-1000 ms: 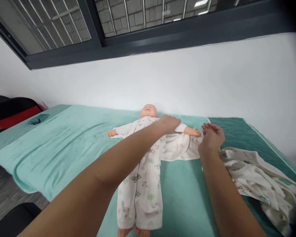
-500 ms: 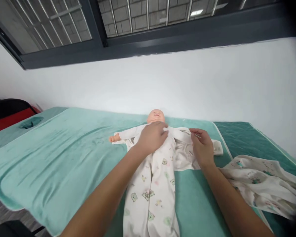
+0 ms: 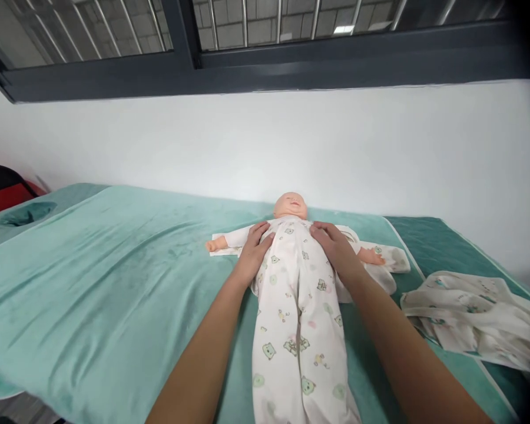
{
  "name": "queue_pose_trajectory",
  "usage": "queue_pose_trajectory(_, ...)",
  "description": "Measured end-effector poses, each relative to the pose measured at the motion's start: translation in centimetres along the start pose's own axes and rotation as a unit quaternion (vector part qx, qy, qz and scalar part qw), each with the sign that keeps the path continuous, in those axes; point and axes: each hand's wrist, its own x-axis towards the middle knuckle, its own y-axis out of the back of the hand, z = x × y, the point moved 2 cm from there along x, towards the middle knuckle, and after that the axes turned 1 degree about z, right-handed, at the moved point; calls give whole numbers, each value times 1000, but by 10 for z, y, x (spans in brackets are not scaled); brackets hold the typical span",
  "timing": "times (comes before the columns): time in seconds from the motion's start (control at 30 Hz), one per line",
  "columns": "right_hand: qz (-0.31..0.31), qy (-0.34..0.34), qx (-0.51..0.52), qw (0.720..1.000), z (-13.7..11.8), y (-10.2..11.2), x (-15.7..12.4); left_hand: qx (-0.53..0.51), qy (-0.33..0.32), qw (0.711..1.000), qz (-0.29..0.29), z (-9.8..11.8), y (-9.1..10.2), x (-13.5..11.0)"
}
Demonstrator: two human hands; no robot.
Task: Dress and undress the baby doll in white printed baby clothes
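Perhaps uneven pressure from left hand (image 3: pixel 254 252) and right hand (image 3: pixel 337 246) could bunch the outfit (image 3: pixel 294 300); whether either grip clamps, I cannot tell.

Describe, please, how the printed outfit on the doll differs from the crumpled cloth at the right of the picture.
The printed outfit is on the doll and stretched out lengthwise, while the crumpled cloth lies bunched in folds. The left hand and right hand both rest at the printed outfit's upper part; neither hand is on the crumpled cloth. Both are white with small printed patterns.
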Motion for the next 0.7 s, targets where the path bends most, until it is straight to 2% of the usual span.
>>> queue_pose_trajectory(0.1,-19,-59,-5,998,-12,-7,5,-11,-7,1000,-21,-3,3,0)
queue_pose_trajectory(0.17,-23,-66,-16,997,-17,-9,4,-22,-10,999,-23,-6,4,0)
queue_pose_trajectory(0.43,-42,-13,-27,999,-12,-7,-3,-94,24,994,-43,-8,0,-1)
queue_pose_trajectory(0.57,-44,6,-44,998,-17,-6,-4,-46,-20,998,-31,-5,-1,-3)
queue_pose_trajectory(0.7,-56,77,-58,994,-25,-6,-8,30,-83,996,-10,2,-4,-7)
